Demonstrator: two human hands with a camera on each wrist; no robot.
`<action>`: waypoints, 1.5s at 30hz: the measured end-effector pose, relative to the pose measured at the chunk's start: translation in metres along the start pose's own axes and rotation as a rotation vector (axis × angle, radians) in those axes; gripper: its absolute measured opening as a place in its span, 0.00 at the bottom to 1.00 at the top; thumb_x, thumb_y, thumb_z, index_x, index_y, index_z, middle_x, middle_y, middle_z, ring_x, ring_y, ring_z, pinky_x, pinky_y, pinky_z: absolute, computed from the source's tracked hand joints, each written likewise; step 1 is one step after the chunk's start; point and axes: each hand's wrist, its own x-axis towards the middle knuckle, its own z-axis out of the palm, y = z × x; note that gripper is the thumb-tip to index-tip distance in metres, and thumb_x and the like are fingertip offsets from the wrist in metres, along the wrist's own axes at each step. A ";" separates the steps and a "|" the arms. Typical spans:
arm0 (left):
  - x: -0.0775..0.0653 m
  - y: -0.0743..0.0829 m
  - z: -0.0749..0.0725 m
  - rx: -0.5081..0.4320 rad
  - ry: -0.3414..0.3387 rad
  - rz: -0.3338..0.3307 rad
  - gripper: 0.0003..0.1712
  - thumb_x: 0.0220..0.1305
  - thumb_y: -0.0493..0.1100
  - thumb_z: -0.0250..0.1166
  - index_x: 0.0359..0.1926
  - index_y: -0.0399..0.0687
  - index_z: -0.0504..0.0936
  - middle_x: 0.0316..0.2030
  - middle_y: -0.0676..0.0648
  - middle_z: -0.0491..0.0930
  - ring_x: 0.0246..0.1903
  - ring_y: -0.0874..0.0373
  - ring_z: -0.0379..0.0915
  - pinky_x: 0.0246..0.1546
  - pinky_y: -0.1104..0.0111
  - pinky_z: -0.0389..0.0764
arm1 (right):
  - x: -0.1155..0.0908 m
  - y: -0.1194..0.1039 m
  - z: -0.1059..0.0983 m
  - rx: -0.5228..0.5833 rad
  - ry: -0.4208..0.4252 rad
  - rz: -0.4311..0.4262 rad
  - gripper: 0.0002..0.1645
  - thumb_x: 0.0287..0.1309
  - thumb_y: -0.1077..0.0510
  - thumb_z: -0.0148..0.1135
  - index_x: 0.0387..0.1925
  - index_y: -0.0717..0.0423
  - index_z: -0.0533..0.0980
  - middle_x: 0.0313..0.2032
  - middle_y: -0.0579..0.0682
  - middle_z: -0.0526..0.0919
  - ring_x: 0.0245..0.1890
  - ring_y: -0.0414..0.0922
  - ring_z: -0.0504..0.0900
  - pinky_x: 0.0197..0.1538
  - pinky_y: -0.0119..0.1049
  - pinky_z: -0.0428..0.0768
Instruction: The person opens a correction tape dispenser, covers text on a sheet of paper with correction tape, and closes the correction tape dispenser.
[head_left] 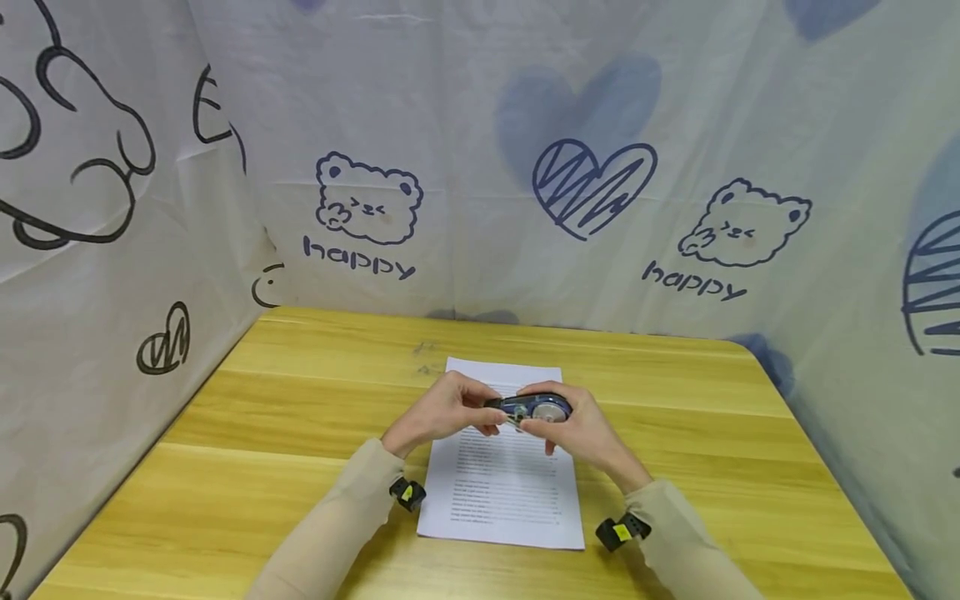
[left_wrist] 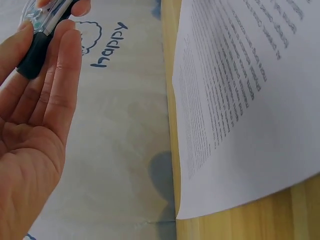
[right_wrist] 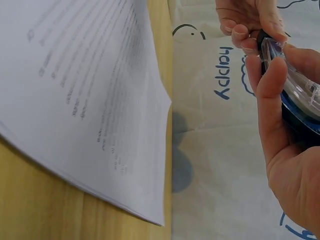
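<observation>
A correction tape with a dark blue body, a clear cover and a pale reel is held above the printed paper. My left hand pinches its narrow dark end between thumb and fingers. Around the wider reel end, my right hand grips with thumb and fingers. The left wrist view shows the dark end lying against the left fingers. In the right wrist view, the clear cover faces the right thumb, and both hands meet near the narrow end.
The paper, a stack of printed sheets, lies on a yellow wood-grain table. A pale cloth with bears and hearts hangs behind the table and along its sides. Each wrist carries a black strap with a yellow mark.
</observation>
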 end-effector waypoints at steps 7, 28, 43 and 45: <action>-0.001 0.004 -0.003 0.032 -0.012 -0.007 0.09 0.65 0.37 0.66 0.44 0.39 0.86 0.33 0.37 0.87 0.28 0.53 0.85 0.36 0.55 0.86 | 0.001 -0.005 0.001 -0.008 0.001 -0.005 0.23 0.57 0.49 0.71 0.54 0.45 0.79 0.44 0.56 0.83 0.33 0.68 0.79 0.27 0.58 0.81; -0.009 -0.005 -0.010 -0.003 0.002 0.006 0.11 0.63 0.42 0.68 0.44 0.41 0.87 0.34 0.38 0.87 0.33 0.38 0.84 0.40 0.44 0.83 | 0.007 -0.003 0.008 -0.030 -0.014 0.007 0.22 0.56 0.49 0.72 0.53 0.43 0.79 0.45 0.54 0.83 0.31 0.64 0.81 0.28 0.59 0.81; -0.009 -0.003 -0.024 0.101 0.039 0.032 0.11 0.63 0.43 0.68 0.45 0.43 0.86 0.33 0.42 0.87 0.34 0.43 0.84 0.40 0.50 0.84 | -0.002 -0.006 -0.023 -0.012 0.080 0.026 0.24 0.55 0.51 0.72 0.54 0.46 0.79 0.52 0.60 0.78 0.24 0.56 0.82 0.27 0.54 0.84; -0.010 -0.003 -0.025 0.114 0.042 0.029 0.12 0.63 0.42 0.68 0.47 0.44 0.85 0.33 0.44 0.87 0.35 0.39 0.83 0.40 0.49 0.84 | -0.002 -0.007 -0.024 0.000 0.085 0.037 0.25 0.55 0.51 0.73 0.55 0.45 0.78 0.52 0.60 0.78 0.24 0.53 0.83 0.28 0.56 0.83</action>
